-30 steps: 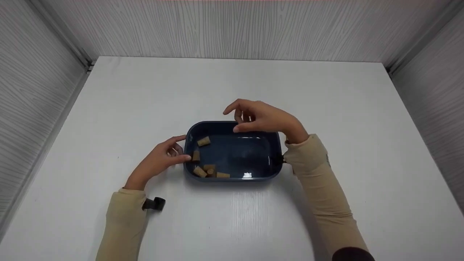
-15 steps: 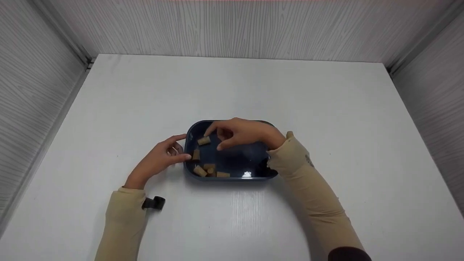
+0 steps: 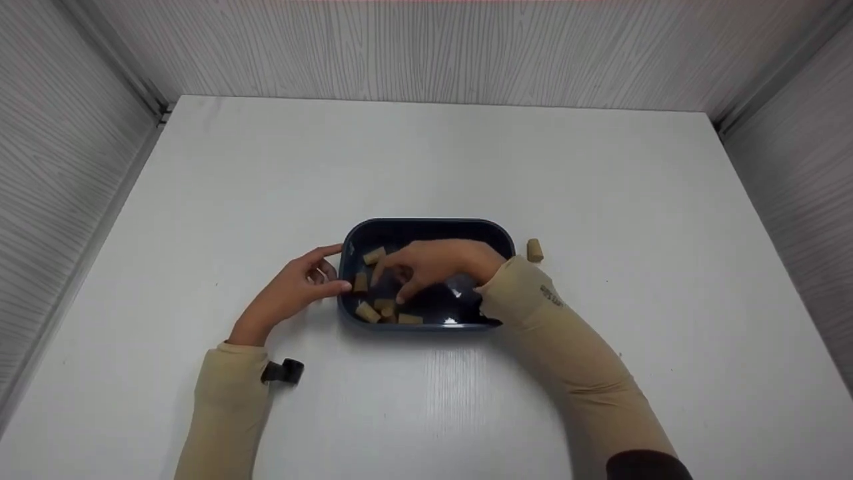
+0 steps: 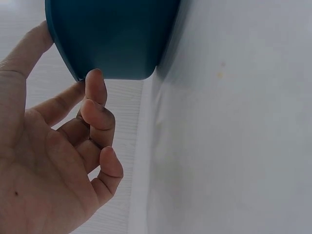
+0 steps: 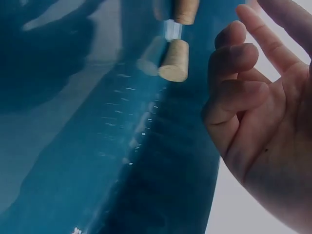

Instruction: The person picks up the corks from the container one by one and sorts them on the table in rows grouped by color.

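Corks [image 3: 410, 320] lie in the blue tray's [image 3: 426, 328] left half; stray cork [image 3: 535, 251] on the bench [image 3: 333, 413], just beside tray's right end. Right hand [image 3: 433, 261] inside tray, thumb and index apart, nothing gripped. Left hand [image 3: 283, 293] touches tray's left rim, thumb and index spread. Reads as reach-to-grasp; next: pinch one cork.
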Demonstrator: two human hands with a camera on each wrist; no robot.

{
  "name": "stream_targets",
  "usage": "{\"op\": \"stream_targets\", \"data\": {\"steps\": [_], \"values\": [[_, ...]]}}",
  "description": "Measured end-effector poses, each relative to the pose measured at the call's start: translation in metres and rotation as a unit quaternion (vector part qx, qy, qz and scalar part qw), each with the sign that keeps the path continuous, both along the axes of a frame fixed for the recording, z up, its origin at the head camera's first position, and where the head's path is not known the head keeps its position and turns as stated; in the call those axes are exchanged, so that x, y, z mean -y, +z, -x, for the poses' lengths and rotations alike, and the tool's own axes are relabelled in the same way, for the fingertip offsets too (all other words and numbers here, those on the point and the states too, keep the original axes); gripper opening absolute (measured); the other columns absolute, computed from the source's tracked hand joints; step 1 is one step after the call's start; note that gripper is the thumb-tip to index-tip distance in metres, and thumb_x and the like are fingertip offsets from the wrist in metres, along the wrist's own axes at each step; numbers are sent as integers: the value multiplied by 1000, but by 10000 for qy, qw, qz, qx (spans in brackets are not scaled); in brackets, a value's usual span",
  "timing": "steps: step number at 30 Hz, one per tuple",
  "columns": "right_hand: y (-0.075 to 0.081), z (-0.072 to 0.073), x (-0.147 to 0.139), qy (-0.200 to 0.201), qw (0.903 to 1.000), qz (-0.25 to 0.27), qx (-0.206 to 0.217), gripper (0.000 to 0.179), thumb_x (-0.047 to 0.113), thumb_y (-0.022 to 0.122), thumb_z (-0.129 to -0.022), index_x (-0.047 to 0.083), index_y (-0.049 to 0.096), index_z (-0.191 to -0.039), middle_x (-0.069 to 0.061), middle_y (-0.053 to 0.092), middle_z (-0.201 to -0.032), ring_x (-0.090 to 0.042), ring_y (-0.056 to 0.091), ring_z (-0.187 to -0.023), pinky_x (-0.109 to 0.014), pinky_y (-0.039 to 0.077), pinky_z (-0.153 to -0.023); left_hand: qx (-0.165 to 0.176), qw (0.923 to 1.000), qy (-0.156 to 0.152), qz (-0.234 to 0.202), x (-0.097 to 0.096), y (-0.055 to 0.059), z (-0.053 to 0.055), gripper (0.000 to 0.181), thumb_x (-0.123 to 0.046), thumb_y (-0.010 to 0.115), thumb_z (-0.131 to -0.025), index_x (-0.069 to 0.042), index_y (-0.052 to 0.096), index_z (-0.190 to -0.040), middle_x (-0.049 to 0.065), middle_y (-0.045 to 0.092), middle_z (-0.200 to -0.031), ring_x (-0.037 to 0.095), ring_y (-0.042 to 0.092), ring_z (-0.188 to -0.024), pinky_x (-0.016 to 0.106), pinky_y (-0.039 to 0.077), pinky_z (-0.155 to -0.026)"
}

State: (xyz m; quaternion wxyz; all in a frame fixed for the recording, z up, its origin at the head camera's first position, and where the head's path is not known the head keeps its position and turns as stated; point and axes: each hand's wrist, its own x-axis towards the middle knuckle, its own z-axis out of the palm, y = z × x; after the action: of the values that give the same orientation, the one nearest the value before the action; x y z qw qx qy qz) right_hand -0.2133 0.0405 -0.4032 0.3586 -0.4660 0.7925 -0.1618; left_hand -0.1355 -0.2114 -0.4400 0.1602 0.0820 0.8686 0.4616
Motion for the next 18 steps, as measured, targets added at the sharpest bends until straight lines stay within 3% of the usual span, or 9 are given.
{"op": "stream_targets", "data": {"steps": [9,18], "values": [[-14,-5,8,279,9972,-671,-180,47,23,65,-93,29,53,-138,-2,62,-103,-13,56,-86,-27,46,-74,73,10000,-5,-5,0,-1,-1,68,-37,70,-88,-18,42,-146,6,57,-102,18,49,-83,27,39,-66],[-14,-4,10,283,9964,-731,-326,42,18,62,-95,29,56,-135,-2,62,-103,-14,55,-87,-30,47,-77,23,10000,-16,-4,0,1,1,67,-38,71,-88,-19,43,-146,7,57,-102,18,49,-82,27,40,-66]]}}
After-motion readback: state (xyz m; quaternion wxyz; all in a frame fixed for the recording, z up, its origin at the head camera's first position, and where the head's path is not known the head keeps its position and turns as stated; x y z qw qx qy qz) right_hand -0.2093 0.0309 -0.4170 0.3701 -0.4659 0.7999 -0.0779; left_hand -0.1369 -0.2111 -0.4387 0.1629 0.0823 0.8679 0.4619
